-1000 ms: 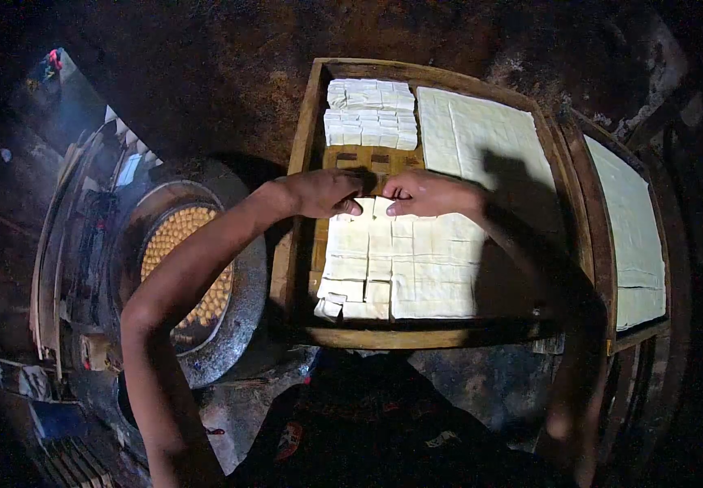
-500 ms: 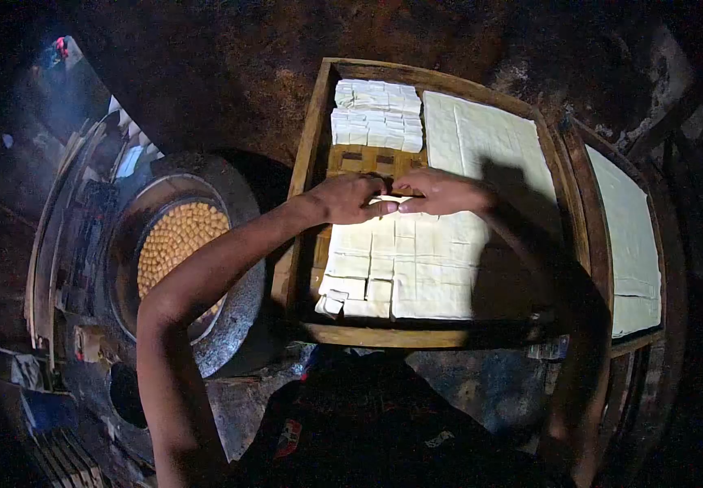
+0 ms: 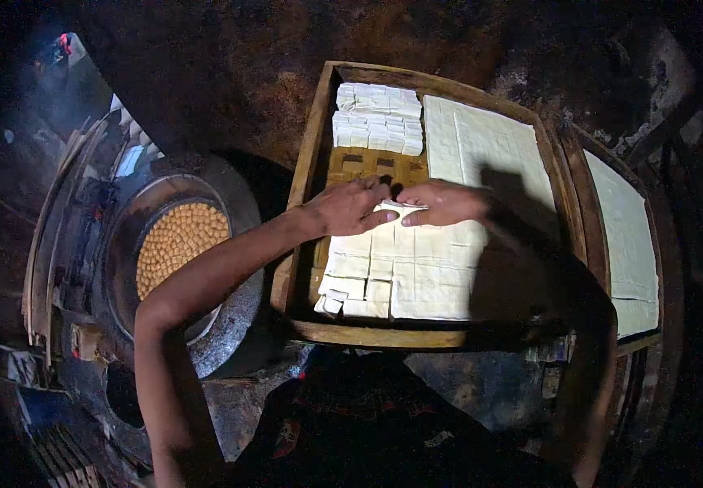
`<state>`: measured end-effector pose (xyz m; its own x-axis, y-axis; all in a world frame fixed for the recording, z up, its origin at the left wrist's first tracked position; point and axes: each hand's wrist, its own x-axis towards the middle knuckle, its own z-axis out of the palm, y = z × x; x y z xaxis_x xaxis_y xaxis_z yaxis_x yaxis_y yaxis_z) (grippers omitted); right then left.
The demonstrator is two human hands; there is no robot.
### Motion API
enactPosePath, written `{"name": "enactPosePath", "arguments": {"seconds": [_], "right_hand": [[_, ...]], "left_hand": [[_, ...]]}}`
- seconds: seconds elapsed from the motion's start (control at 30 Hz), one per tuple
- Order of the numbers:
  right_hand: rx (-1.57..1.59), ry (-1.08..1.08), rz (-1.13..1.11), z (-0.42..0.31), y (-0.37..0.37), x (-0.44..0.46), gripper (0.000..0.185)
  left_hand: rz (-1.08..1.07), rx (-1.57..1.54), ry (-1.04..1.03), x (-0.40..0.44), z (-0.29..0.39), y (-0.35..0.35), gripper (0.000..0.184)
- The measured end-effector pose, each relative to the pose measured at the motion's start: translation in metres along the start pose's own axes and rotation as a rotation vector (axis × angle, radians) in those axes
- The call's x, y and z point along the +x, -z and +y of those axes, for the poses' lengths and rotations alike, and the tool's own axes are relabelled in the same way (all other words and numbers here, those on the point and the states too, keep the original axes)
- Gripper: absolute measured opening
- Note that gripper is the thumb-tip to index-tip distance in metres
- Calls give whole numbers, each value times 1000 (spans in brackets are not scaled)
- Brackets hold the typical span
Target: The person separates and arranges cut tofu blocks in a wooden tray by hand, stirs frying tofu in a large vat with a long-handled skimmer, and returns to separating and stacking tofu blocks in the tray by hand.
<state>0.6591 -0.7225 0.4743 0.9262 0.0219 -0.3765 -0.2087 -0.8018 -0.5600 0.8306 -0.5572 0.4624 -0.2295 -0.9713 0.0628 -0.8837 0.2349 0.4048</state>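
Note:
My left hand and my right hand meet at the far edge of a scored white tofu sheet. Both thumbs press on top, with the other fingers curled over the far side and partly hidden. A raised strip of tofu shows between the thumbs. Cut lines divide the sheet, and small loose pieces sit at its near left corner. Beyond the hands, cut tofu blocks stand in rows inside the wooden tray. The tray's woven bottom shows between them and my hands.
On the left, a large pan holds many golden-brown pieces. A second framed tray of tofu stands to the right. Wooden slats lean at the far left. My right arm shadows part of the sheet.
My thumbs have moved slightly apart, and more of the tofu edge shows between them. The hands remain at the same part of the sheet.

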Motion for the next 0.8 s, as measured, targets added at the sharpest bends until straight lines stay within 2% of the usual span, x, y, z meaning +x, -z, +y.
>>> {"name": "enactPosePath", "arguments": {"seconds": [0.03, 0.17, 0.23, 0.27, 0.33, 0.37, 0.4, 0.43, 0.5, 0.53, 0.57, 0.6, 0.63, 0.67, 0.73, 0.8], "right_hand": [[101, 69, -23, 8, -1, 8, 47], [108, 28, 33, 7, -5, 6, 46], [43, 164, 241, 8, -15, 2, 49], [43, 166, 230, 8, -19, 1, 49], [17, 161, 329, -9, -22, -6, 54], [-89, -10, 333, -23, -24, -13, 55], [-88, -10, 329, -29, -31, -17, 55], [-273, 104, 474, -33, -38, -20, 55], [-560, 347, 709, -29, -46, -18, 55], [-553, 346, 706, -24, -47, -17, 55], [-488, 285, 664, -19, -48, -15, 54], [-424, 225, 623, -16, -45, -13, 52], [-325, 82, 567, -10, -45, -5, 53], [-67, 19, 512, -23, -33, -7, 53], [-13, 119, 583, -20, -21, -5, 49], [35, 110, 540, -20, -20, -10, 46]], "left_hand": [[1, 3, 4, 2, -4, -1, 48], [-17, -245, 44, 8, -18, -3, 50], [-107, -277, 39, 11, -19, 1, 52], [-103, -286, 46, 10, -17, 1, 52], [-134, -165, 129, 4, -6, 5, 53], [-135, -170, 133, -1, 0, 0, 53], [12, 48, 51, -6, 7, -6, 55], [158, 264, -32, -10, 12, -10, 57], [95, 292, -27, -11, 20, -9, 56], [31, 322, -26, -12, 24, -8, 54], [177, 348, -99, -11, 19, -11, 55], [174, 344, -98, -8, 18, -7, 55], [123, 196, -43, -4, 15, -2, 57], [71, 52, 11, 0, 12, 1, 58], [79, 4, 57, 2, 13, 8, 59], [76, -99, 105, 0, 20, 15, 57]]}}
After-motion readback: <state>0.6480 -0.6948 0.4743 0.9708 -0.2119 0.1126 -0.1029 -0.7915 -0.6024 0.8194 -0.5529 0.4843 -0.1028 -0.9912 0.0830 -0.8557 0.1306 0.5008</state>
